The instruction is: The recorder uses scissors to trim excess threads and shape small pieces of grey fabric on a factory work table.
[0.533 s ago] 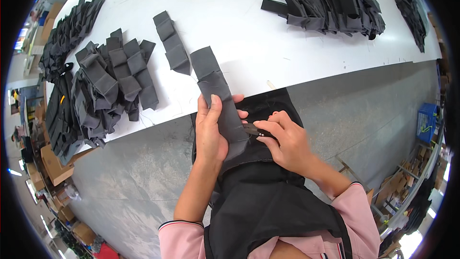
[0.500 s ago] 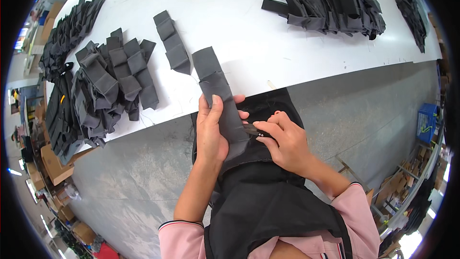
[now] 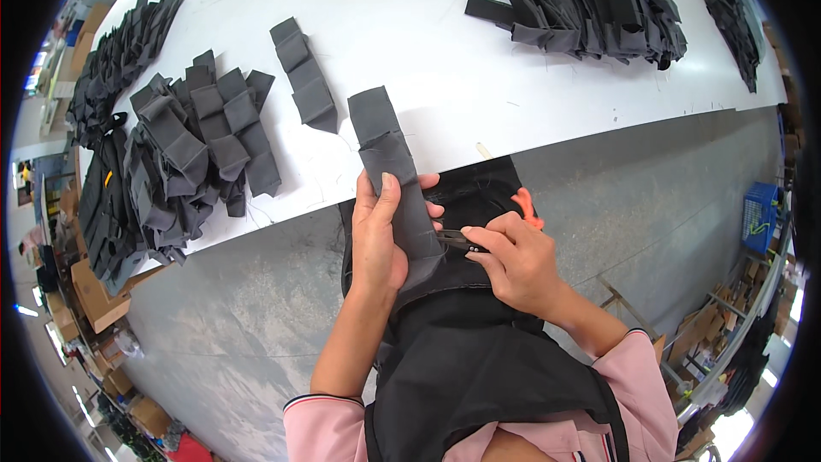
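Note:
My left hand (image 3: pixel 376 235) is wrapped round a dark grey fabric strip (image 3: pixel 389 150), thumb on top and fingertips showing past its right edge. The strip has folded, overlapping sections; its far end reaches over the table edge. In my right hand (image 3: pixel 522 261) is a pair of small dark thread snips (image 3: pixel 456 240), pinched between thumb and fingers. Their tips point left at the strip's right edge, close to my left fingertips; whether they touch the cloth I cannot tell. Just beyond my right knuckles shows a bright orange patch (image 3: pixel 527 205), too unclear to name.
On the white table (image 3: pixel 428 26) lies a single folded strip (image 3: pixel 304 75). A heap of strips (image 3: pixel 192 141) is to its left, with another pile (image 3: pixel 128 56) behind. More bundles (image 3: pixel 590 8) lie far right. A black apron (image 3: pixel 487 359) covers my lap. A blue crate (image 3: pixel 759 218) stands right.
My right hand and the snips have shifted slightly right, and more of the blades shows. The orange patch has come into sight. My left hand keeps its hold on the strip.

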Tool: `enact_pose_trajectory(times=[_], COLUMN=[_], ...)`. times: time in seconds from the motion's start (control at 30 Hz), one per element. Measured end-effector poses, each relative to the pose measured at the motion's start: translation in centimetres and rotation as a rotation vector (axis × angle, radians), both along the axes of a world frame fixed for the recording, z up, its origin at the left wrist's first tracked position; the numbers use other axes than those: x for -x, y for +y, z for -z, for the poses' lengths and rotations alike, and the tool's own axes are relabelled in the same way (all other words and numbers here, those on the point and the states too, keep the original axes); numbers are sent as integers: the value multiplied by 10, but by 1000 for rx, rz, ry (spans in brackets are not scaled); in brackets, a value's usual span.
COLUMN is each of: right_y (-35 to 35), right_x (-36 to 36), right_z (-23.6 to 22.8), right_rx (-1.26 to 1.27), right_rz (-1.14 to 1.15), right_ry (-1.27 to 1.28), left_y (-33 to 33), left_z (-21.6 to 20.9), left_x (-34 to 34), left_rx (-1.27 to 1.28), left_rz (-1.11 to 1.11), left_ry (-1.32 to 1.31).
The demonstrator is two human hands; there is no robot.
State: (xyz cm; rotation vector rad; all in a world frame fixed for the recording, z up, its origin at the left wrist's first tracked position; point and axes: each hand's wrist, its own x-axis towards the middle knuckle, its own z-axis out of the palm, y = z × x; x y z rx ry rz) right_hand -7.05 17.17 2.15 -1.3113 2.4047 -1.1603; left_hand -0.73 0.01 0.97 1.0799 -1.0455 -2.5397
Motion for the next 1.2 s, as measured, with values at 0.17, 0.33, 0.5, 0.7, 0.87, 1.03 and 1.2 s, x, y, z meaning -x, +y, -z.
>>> enact_pose_trajectory(times=[0.17, 0.33, 0.5, 0.7, 0.87, 1.03, 1.2], right_y=[-7, -6, -4, -13, -20, -21, -24], right_x=[0, -1, 0, 1, 1, 1, 1], right_z=[0, 4, 0, -4, -4, 3, 3], right_rx=[10, 11, 31, 30, -62, -71, -56], right_rz=[-17, -13, 3, -32, -150, -191, -180], right_ry=[101, 157, 78, -20, -38, 7, -55], left_y=[3, 2, 2, 3, 4, 2, 0], left_z=[-1, 4, 2, 3, 1, 1, 2], left_x=[0, -2, 0, -3, -5, -6, -7], left_rx=[-30, -22, -4, -12, -26, -32, -17], left_rz=[9, 4, 22, 24, 22, 23, 40], left_ry=[3, -6, 0, 15, 29, 32, 37])
